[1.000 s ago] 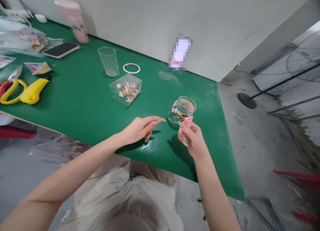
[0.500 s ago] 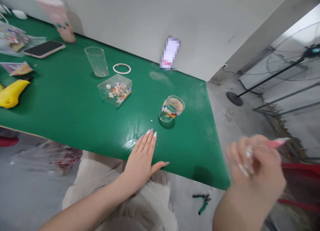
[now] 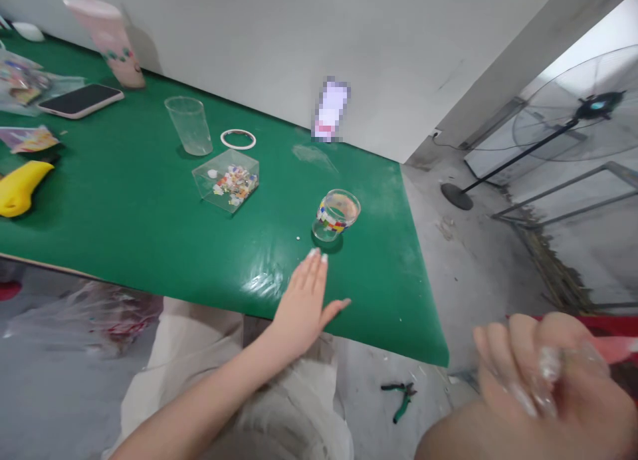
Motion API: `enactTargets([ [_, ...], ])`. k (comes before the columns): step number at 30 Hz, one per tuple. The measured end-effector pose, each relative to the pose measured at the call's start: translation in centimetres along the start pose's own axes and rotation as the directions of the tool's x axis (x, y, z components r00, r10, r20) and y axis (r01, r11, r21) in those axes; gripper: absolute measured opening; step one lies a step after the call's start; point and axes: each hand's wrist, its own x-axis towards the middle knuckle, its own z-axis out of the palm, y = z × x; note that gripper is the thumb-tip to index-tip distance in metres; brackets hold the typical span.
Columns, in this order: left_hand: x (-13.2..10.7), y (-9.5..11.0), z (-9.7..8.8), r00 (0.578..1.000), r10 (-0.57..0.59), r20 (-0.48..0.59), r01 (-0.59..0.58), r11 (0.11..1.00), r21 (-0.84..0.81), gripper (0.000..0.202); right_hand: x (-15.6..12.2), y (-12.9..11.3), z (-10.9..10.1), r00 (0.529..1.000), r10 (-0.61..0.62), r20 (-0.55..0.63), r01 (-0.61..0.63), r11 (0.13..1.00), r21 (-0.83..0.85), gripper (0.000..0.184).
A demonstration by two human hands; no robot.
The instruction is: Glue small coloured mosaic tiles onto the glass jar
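"Tell me what has changed."

"From my remote seat I see the right hand point(image 3: 553, 373) away from the cup point(image 3: 333, 223), beyond the table's right-hand end. A second ago it was right beside that cup."

"Is it carrying anything?"

"Yes. Its fingers are curled round a pink tube point(image 3: 615, 348), which runs to the edge of my view. Blur hides the exact grip."

"And the left hand point(image 3: 304, 297)?"

"Flat on the green table point(image 3: 134, 227), fingers together, thumb spread, pinching nothing that I can see. It has edged nearer the cup, its fingertips just short of it."

"Where is the cup, then?"

"Upright towards the table's right end, clear, with a band of coloured tiles around it. A white speck point(image 3: 298, 238) lies just to its left; further left, a clear box point(image 3: 207, 191) holds loose pieces point(image 3: 236, 183)."

"What does that change mean for the work?"

"I'd judge it a pause in tiling: neither hand touches the cup, and the tube is well apart from it."
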Motion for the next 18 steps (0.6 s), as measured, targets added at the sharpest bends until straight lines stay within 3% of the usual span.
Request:
enactTargets([
  [4,1.3,-2.4,0.5,0.992,-0.1,-0.071,0.108,0.987,0.117,0.082,-0.1,0.7,0.5,0.999,0.033,-0.018,-0.033,0.998,0.051,0.037],
  [9,2.2,-1.2,1.0,0.997,-0.078,-0.012,0.079,0.987,0.141,0.085,0.0,1.1,0.5,0.999,0.014,0.035,-0.017,0.996,0.088,0.038],
  [13,3.0,1.6,2.3,0.992,0.104,0.077,-0.107,0.994,0.035,0.09,0.0,1.0,1.0,0.997,0.021,0.077,-0.028,0.996,0.086,0.04],
  [18,2.1,7.0,5.5,0.869,0.466,0.166,-0.433,0.879,-0.202,0.075,0.3,0.1,1.5,0.979,0.024,0.204,-0.048,0.992,0.116,0.042],
])
